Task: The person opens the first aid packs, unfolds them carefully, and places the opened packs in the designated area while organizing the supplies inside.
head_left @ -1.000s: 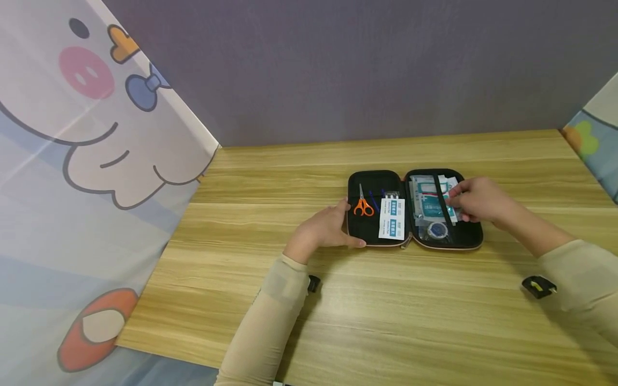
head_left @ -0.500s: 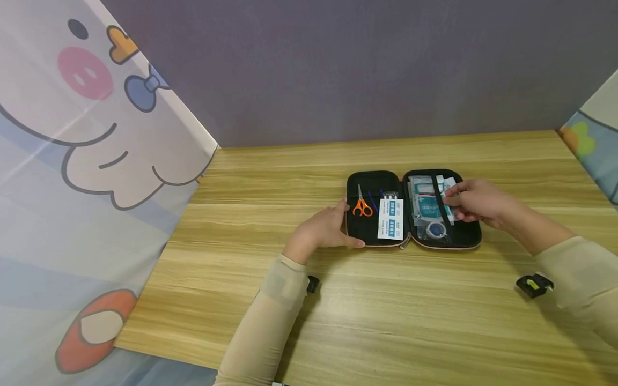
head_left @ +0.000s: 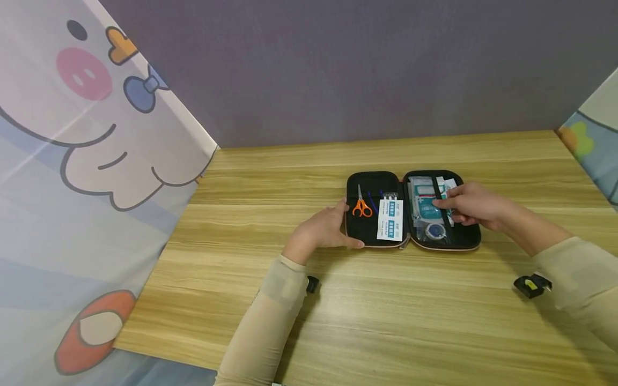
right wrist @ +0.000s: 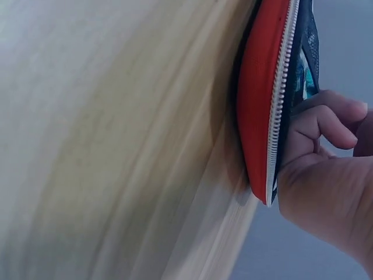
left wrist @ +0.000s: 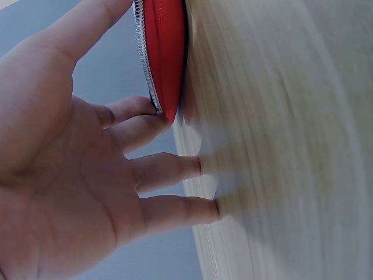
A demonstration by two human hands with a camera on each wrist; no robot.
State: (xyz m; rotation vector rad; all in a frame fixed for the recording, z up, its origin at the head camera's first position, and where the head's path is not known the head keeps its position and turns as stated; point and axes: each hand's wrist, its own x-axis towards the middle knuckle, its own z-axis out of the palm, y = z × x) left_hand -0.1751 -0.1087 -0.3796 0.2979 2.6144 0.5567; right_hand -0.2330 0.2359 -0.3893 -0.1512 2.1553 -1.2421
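Note:
A small first-aid case (head_left: 372,233) lies unfolded on the table, with a red outer shell and metal zipper in the wrist views. My left hand (head_left: 328,228) rests at its left half, thumb along the near edge and fingers at the outer side; ring and little fingers reach out straight in the left wrist view (left wrist: 116,163). My right hand (head_left: 478,203) is over the right half, a fingertip on the black elastic strap (head_left: 444,212) across teal-and-white packets (head_left: 425,206). Its other fingers curl inside the rim; I cannot tell whether they pinch a packet.
In the left half are orange-handled scissors (head_left: 362,208), a blue item (head_left: 372,202) and white-and-blue alcohol pads (head_left: 390,220). A round blue-and-white item (head_left: 435,231) sits low in the right half. A grey wall (head_left: 338,69) rises behind the wooden table (head_left: 270,177).
My right hand has shifted slightly left, its leading fingertip moving from the packets' right edge onto the strap. The left hand stays at the case.

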